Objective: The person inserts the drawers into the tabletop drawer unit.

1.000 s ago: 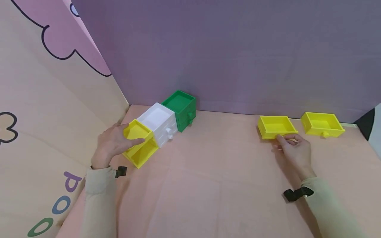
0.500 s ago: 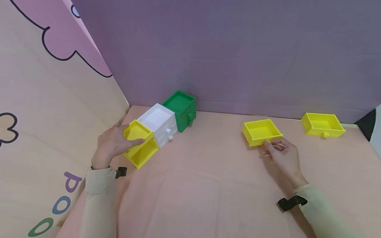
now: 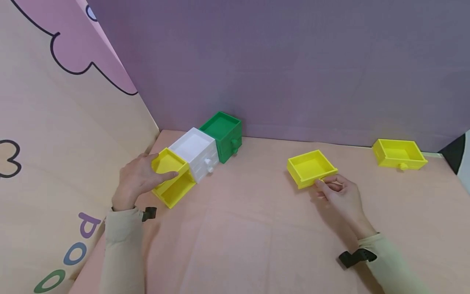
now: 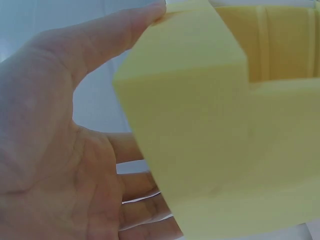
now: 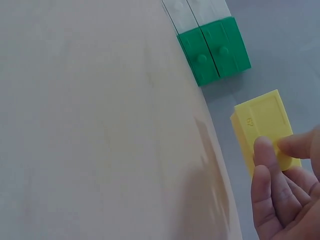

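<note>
My left hand [image 3: 137,179] grips a yellow drawer cabinet [image 3: 177,191], its thumb lying over the top edge and its fingers round the far side. The cabinet's front compartment is open, with no drawer in it. In the left wrist view, the thumb and fingers span the yellow cabinet [image 4: 195,130]. Over to the right, my right hand [image 3: 343,198] pinches a shallow yellow drawer [image 3: 311,166] by its front knob, holding it slightly tilted above the table. The right wrist view shows the drawer's front [image 5: 267,117] with thumb and finger at the knob.
A white drawer cabinet [image 3: 193,146] and a green one [image 3: 222,127] stand in a row beyond the yellow cabinet, near the wall. A second yellow drawer [image 3: 399,154] sits at the far right edge. A purple-grey wall [image 3: 279,73] borders the pink tabletop [image 3: 235,241].
My right hand has moved left and toward me, carrying the yellow drawer and turning it a little. The left hand and the cabinets have stayed in place.
</note>
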Action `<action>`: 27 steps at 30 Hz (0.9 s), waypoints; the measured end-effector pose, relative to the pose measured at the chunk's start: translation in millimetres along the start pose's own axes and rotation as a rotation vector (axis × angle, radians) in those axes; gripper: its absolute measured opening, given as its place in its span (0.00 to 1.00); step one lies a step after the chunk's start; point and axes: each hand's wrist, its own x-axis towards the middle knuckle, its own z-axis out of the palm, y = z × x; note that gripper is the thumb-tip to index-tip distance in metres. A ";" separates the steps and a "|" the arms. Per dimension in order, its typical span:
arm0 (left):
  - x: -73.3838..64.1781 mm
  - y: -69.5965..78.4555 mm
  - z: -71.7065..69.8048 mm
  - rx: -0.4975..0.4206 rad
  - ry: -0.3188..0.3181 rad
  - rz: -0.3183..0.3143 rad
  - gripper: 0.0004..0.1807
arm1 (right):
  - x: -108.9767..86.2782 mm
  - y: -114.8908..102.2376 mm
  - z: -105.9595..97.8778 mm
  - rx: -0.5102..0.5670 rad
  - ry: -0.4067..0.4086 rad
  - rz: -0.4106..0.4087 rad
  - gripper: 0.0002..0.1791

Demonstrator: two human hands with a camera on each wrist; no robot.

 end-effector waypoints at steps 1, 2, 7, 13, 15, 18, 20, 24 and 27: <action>-0.2 -0.1 0.2 0.000 -0.001 0.000 0.51 | -1.9 -1.0 1.3 -0.003 -0.007 -0.003 0.24; -0.3 -0.4 0.4 0.001 -0.001 0.001 0.51 | -3.6 -1.9 2.9 -0.004 -0.015 -0.007 0.23; -1.0 -1.8 0.7 0.006 0.016 0.013 0.52 | -12.9 -9.6 13.6 -0.001 -0.052 -0.029 0.24; -1.3 -2.7 1.1 0.001 0.017 0.011 0.53 | -21.2 -18.3 27.4 0.017 -0.099 -0.031 0.23; -1.3 -2.9 1.5 0.002 0.013 0.008 0.53 | -23.2 -20.1 31.8 0.017 -0.112 -0.032 0.22; -1.4 -3.4 2.3 0.000 0.014 0.006 0.54 | -26.1 -23.0 39.2 0.028 -0.126 -0.033 0.21; -1.5 -3.7 2.6 0.000 0.019 0.010 0.53 | -27.8 -24.4 44.9 0.048 -0.135 -0.031 0.20; -1.2 -4.2 2.8 0.001 0.032 0.024 0.50 | -30.7 -27.2 56.0 0.085 -0.154 -0.016 0.18; -0.9 -4.3 2.9 0.000 0.036 0.030 0.48 | -31.9 -28.8 64.2 0.101 -0.170 -0.003 0.17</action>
